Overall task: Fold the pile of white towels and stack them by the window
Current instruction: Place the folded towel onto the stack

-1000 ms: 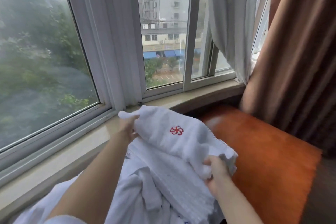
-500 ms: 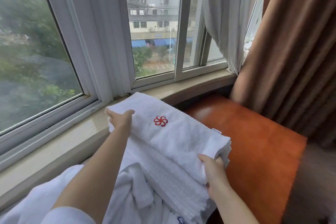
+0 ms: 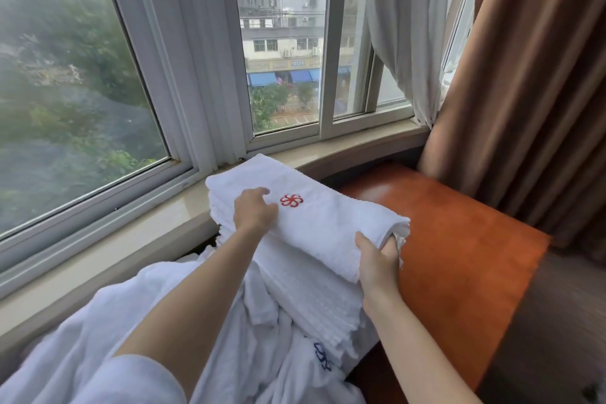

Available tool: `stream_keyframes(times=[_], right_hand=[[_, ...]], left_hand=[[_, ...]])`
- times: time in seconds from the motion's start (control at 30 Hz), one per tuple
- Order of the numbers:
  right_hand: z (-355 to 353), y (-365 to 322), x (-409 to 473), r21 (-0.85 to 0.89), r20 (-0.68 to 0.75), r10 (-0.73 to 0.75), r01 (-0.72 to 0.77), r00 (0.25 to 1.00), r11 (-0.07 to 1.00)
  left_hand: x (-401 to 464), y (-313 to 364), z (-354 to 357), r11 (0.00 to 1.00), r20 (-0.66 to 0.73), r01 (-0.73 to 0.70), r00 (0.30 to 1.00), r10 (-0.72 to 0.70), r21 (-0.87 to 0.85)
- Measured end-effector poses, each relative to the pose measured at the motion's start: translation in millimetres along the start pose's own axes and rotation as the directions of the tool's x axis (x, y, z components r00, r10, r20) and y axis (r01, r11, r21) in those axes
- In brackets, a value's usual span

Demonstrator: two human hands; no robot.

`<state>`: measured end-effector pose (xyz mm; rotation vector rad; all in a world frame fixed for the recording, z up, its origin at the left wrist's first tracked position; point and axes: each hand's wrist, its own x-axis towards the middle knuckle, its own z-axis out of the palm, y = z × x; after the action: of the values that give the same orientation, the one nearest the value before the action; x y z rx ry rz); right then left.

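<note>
The folded towel [image 3: 331,223] with the red emblem sits on top of the stack [image 3: 314,298] at the far end of the orange tabletop [image 3: 459,259], its far corner touching the windowsill [image 3: 157,226]. It looks soft, thick and light, so it should sag and unfold unless you support both ends. Your left hand [image 3: 254,211] rests on its top with fingers loosely bent, pressing more than gripping; your right hand [image 3: 377,264] pinches the near right end, thumb on top. Loose unfolded towels [image 3: 210,338] lie heaped to the near left. The brown curtain [image 3: 524,75] hangs far right.
</note>
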<state>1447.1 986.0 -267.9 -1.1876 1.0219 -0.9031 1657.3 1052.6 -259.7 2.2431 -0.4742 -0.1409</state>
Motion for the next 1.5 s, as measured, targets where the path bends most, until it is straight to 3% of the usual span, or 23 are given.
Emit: stream_keyframes(times=[0.1,0.2,0.3,0.47,0.63,0.9,1.03,1.23,1.37,1.5], right_hand=[[-11,0,0,-0.191,-0.034,0.024,-0.03,0.999,0.981],[-29,4,-1,-0.458,-0.041,0.107,-0.114,0.993,0.881],[-32,-1,-2,-0.656,-0.065,-0.024,-0.025,0.998,0.754],[-15,-16,10,-0.81,0.21,-0.029,0.191,0.977,0.555],[-14,13,20,-0.888,0.322,-0.019,0.309,0.946,0.34],[-15,31,21,-0.878,0.335,-0.026,0.322,0.942,0.354],[-17,28,20,-0.858,0.333,-0.045,0.322,0.942,0.399],[-10,22,-25,-0.69,0.233,-0.303,0.377,0.924,0.618],[-10,28,-63,-0.686,0.304,-0.284,0.416,0.909,0.597],[-9,34,-98,-0.657,0.317,-0.364,0.48,0.876,0.582]], left_hand=[[-17,8,1,0.998,0.046,-0.068,0.997,0.067,0.009],[-28,7,8,0.986,0.182,-0.104,0.98,0.079,0.133],[-32,-1,15,0.945,0.27,-0.17,0.958,0.093,0.278],[-31,-2,20,0.906,0.307,-0.202,0.948,0.085,0.371],[-33,-14,25,0.877,0.338,-0.283,0.929,0.151,0.388],[-46,-27,33,0.894,0.33,-0.268,0.932,0.147,0.36],[-61,-13,21,0.921,0.244,-0.257,0.951,0.188,0.293],[-110,-21,-18,0.967,0.107,-0.12,0.989,0.098,0.224],[-140,-47,-57,0.982,0.042,-0.066,0.997,0.059,0.18],[-177,-73,-90,0.974,-0.015,-0.092,0.995,0.098,0.206]])
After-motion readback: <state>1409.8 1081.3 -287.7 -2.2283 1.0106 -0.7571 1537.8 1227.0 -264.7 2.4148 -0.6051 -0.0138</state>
